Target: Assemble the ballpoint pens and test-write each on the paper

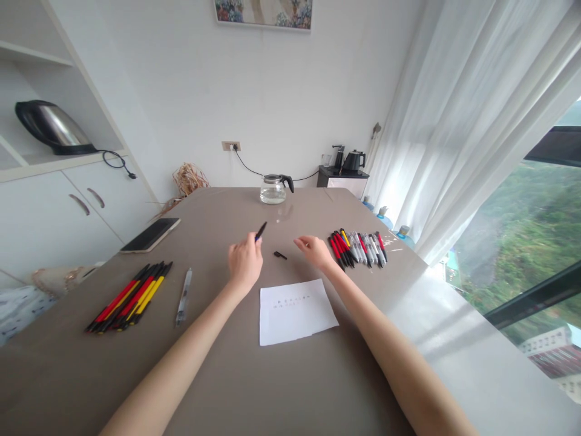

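Note:
My left hand (246,260) is closed around a dark pen (260,231), whose black end sticks up past the fingers. To the right, my right hand (313,250) hovers over the table with its fingers curled together and nothing showing in them. A small black pen cap (280,255) lies on the tabletop between both hands. Nearer to me is a white sheet of paper (297,324) with two short rows of small handwritten marks, too small to read. One clear pen (184,298) lies by itself left of my left forearm.
Several red, yellow and black pens (131,300) lie bunched at left, near a dark-screened tablet (152,235). Another row of several red, black and clear pens (358,248) is at right. A glass pot (273,192) with clear liquid stands at the far side of the brown table (218,387).

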